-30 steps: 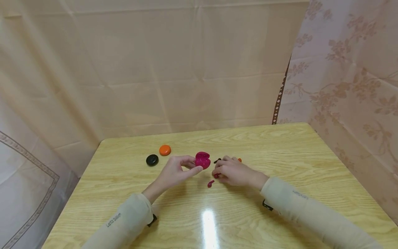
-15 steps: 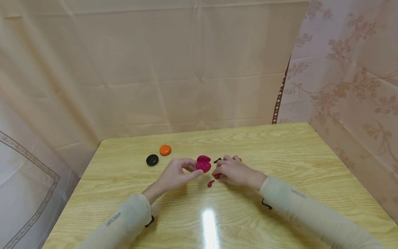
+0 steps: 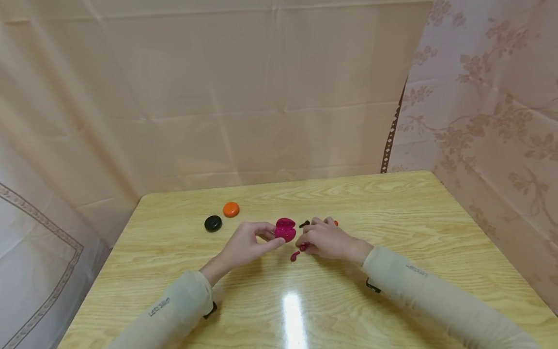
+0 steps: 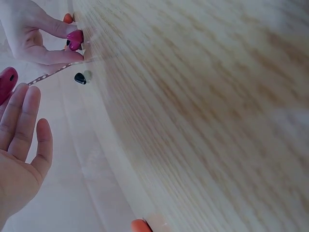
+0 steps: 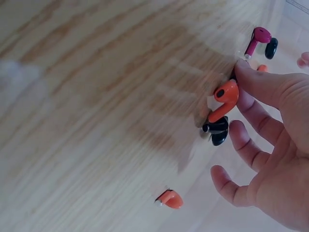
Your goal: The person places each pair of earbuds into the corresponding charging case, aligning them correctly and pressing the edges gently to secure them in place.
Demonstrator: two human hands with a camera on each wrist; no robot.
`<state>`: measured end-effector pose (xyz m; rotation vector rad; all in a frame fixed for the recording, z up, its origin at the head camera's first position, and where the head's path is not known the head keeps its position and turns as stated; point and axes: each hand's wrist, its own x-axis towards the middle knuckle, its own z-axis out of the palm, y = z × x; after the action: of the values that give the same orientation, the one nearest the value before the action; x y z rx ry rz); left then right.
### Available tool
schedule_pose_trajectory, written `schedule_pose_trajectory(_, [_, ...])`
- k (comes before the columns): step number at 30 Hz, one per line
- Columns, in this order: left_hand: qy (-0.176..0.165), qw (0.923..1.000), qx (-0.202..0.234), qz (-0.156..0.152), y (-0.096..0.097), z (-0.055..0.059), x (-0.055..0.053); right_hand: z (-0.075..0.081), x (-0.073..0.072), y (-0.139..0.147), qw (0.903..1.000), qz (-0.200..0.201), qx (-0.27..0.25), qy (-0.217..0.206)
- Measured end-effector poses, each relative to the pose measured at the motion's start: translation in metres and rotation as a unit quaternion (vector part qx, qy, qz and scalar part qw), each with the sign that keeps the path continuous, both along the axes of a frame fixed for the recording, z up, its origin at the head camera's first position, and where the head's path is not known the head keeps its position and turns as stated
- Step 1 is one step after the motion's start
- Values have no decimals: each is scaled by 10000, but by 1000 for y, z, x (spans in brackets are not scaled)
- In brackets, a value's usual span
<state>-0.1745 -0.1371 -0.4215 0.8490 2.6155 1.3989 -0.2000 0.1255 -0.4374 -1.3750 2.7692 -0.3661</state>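
Observation:
My left hand (image 3: pixel 250 245) grips an open magenta earbud case (image 3: pixel 285 230) between thumb and fingers, its lid raised, above the table. Close to the tabletop, my right hand (image 3: pixel 329 240) pinches a magenta earbud (image 4: pixel 75 39) with thumb and index finger; in the right wrist view the fingertips hide it. A second magenta earbud (image 3: pixel 295 256) lies just in front of that hand. Around the right hand rest a black earbud (image 3: pixel 304 224), an orange earbud (image 5: pixel 227 96), another black earbud (image 5: pixel 218 130) and another orange earbud (image 5: pixel 170 199).
To the left on the wooden table (image 3: pixel 392 203) are a round black case (image 3: pixel 213 223) and a round orange case (image 3: pixel 231 209), both closed. Curtains hang behind the table and at its sides. A bright reflection lies at the front.
The left hand has lowered the magenta case slightly and tipped it. My right hand has barely shifted, a little to the left, staying at the magenta earbud.

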Motion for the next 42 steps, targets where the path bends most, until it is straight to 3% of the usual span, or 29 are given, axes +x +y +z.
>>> schedule_pose_trajectory(12, [-111, 9999, 13, 84, 0, 1, 1, 0, 0, -5, 9997, -162, 11, -190])
schedule_pose_trajectory(21, [-25, 10000, 43, 19, -1, 0, 0, -1, 1, -4, 9999, -156, 2, -71])
schedule_pose_trajectory(36, [-187, 9998, 43, 99, -4, -1, 0, -1, 2, -5, 9988, -69, -469, -98])
schedule_pose_trajectory(42, [-147, 9998, 38, 105, -6, 1, 1, 6, 1, -4, 9974, -166, -700, 24])
